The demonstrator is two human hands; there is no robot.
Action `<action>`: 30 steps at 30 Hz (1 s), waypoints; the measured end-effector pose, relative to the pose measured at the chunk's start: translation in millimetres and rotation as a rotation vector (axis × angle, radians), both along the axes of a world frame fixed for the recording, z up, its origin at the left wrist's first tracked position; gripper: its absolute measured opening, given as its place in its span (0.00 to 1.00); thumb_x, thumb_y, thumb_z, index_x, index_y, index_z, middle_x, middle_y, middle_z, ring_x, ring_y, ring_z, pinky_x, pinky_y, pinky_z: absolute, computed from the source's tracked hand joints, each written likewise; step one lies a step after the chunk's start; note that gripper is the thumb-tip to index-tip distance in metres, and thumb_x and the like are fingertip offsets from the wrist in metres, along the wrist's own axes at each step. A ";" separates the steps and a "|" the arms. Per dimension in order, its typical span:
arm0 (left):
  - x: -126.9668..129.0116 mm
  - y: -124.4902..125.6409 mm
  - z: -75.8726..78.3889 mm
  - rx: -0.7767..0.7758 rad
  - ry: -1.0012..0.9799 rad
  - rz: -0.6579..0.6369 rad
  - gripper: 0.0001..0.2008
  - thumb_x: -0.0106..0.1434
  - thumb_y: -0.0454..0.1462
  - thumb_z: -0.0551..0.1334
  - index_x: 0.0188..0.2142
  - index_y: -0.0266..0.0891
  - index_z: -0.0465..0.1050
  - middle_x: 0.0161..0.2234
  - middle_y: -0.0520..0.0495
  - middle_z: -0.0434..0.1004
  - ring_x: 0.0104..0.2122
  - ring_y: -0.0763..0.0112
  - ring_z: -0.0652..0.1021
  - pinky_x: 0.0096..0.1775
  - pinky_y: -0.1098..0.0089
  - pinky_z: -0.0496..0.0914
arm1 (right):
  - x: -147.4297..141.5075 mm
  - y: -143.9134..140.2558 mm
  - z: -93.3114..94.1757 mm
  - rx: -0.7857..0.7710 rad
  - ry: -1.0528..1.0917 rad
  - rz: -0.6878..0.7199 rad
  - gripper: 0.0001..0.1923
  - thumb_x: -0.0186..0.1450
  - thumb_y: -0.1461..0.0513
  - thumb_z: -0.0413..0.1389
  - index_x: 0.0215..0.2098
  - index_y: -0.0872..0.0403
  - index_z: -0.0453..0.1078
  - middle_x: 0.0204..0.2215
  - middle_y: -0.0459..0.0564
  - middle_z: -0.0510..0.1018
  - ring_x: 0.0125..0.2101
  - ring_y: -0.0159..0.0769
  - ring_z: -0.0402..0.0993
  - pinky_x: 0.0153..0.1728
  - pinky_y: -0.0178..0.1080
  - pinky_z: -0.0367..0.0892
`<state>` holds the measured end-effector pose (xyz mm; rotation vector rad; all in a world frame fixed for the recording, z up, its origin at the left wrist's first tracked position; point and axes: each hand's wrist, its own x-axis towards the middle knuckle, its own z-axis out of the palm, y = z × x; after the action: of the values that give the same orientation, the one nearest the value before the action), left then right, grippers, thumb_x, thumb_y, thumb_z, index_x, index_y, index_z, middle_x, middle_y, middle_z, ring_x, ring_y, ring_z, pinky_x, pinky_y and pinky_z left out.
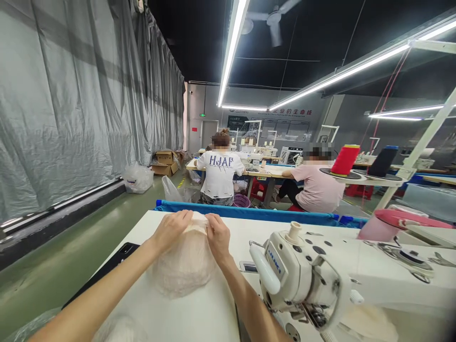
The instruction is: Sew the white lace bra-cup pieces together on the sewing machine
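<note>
A clear plastic bag (pixel 185 270) with something pale cream inside lies on the white sewing table (pixel 142 327). At its far end, my left hand (pixel 175 225) has its fingers curled closed over the bunched edge. Opposite it, my right hand (pixel 218 232) pinches the same edge, thumb and fingers pressed together. A strip of cream material shows between the two hands; whether it is fabric or folded plastic I cannot tell. To the right of my right forearm stands a white sewing machine (pixel 288 266).
A black phone (pixel 126 251) lies by the table's left edge. Beyond the far edge runs a blue cloth trough (pixel 249 216). Red thread (pixel 346 159) and dark thread (pixel 384 161) cones stand at right. Two people sit ahead. Cream material (pixel 370 323) lies under the machine arm.
</note>
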<state>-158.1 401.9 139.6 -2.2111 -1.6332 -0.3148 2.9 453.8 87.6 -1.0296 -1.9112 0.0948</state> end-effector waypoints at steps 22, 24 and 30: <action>7.4 -41.6 -80.8 -0.253 -0.408 0.262 0.23 0.65 0.43 0.57 0.57 0.41 0.58 0.59 0.41 0.58 0.55 0.53 0.65 0.53 0.46 0.59 | -3.6 -22.1 -57.5 -0.193 -0.294 0.200 0.23 0.69 0.56 0.43 0.60 0.53 0.55 0.56 0.57 0.64 0.57 0.44 0.57 0.54 0.49 0.54; 8.2 -40.6 -83.6 -0.249 -0.410 0.308 0.20 0.65 0.41 0.58 0.55 0.40 0.61 0.57 0.42 0.61 0.52 0.56 0.68 0.51 0.49 0.63 | -4.1 -19.5 -63.0 -0.223 -0.283 0.211 0.23 0.69 0.55 0.40 0.61 0.53 0.54 0.57 0.58 0.62 0.57 0.45 0.55 0.54 0.52 0.53; 8.9 -53.2 -49.4 -0.259 -0.439 0.291 0.26 0.64 0.46 0.57 0.59 0.44 0.55 0.61 0.41 0.55 0.57 0.47 0.61 0.53 0.43 0.57 | 3.3 -56.4 -38.1 -0.143 -0.235 0.153 0.23 0.69 0.56 0.39 0.60 0.56 0.53 0.59 0.61 0.56 0.59 0.50 0.49 0.53 0.56 0.50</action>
<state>-149.2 348.7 90.3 -2.1420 -2.3156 -0.5654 6.2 397.4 49.5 -1.0236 -2.2229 0.2094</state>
